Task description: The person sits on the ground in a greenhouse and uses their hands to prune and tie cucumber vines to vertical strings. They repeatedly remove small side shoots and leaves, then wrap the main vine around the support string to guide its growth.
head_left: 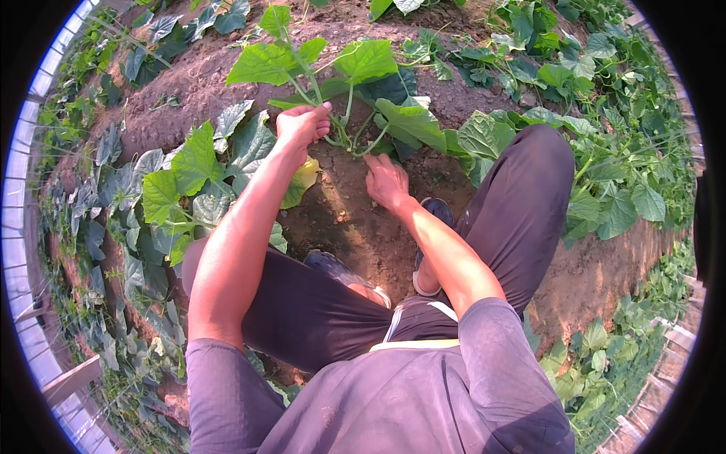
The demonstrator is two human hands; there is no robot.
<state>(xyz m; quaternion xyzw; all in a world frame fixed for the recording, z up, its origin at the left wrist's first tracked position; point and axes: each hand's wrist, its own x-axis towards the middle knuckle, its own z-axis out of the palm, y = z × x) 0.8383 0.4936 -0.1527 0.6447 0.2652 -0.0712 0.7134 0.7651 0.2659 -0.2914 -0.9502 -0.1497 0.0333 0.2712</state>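
A green vine plant [355, 91] with broad leaves grows out of brown soil in front of me. My left hand [301, 125] is closed around its stems just left of the plant's base. My right hand [386, 180] lies lower, fingers on the soil right under the base of the stems. A yellowed leaf [304, 178] hangs just below my left wrist. I am squatting, with my knees either side and my shoes [432, 250] on the earth below the hands.
Bare brown soil [355, 227] forms a raised bed under me. More broad-leaved vines [181, 189] spread to the left and others [605, 166] to the right. A lower strip with plants [605, 356] runs at the lower right, and a pale greenhouse wall [30, 227] curves along the left.
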